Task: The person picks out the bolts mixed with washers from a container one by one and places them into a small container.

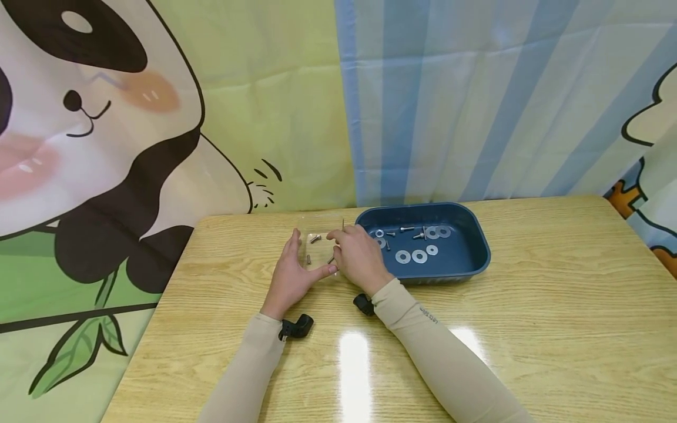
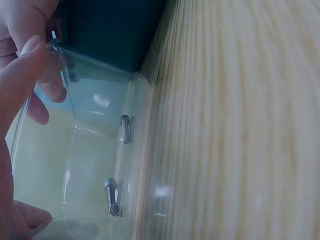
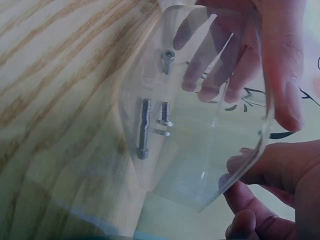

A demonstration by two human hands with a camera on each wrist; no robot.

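Observation:
A clear plastic box stands on the table, in front of me. My left hand holds it, the thumb along the near side and the fingers around the left side. Several small screws lie inside: one screw is long, another screw is short, and a further screw shows its socket head. At the box's right rim is my right hand, its fingers bent and the thumb and index tips close together. Whether these tips pinch anything is hidden.
Right beside the box sits a dark blue tray with washers and screws in it. The wooden table meets a printed curtain at the back. Black wrist cameras are strapped at both cuffs.

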